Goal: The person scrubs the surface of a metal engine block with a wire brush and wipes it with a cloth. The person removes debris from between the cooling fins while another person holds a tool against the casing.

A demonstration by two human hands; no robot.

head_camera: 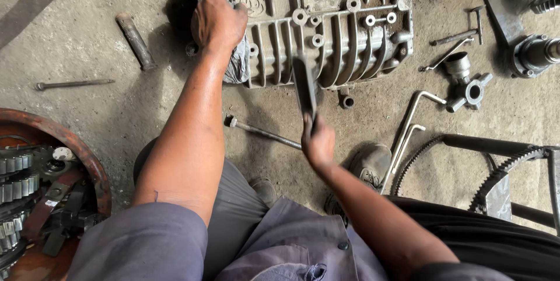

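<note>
floor [87,30]: grey concrete, dusty, oil-stained | light: seemingly daylight | walls: not visible

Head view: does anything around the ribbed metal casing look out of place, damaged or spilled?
Nothing stands out as damaged. The ribbed metal casing lies on the dusty concrete floor, steadied by the left hand; the right hand holds a dark flat tool against it.

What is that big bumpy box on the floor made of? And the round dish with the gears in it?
The ribbed housing looks like cast metal, probably aluminium: dull grey, with moulded ribs and round bolt bosses, grimy all over. The round pan looks like steel: its rim is reddish-brown, either rust or old paint. The gears inside look like dark, oily steel with cut teeth.
</note>
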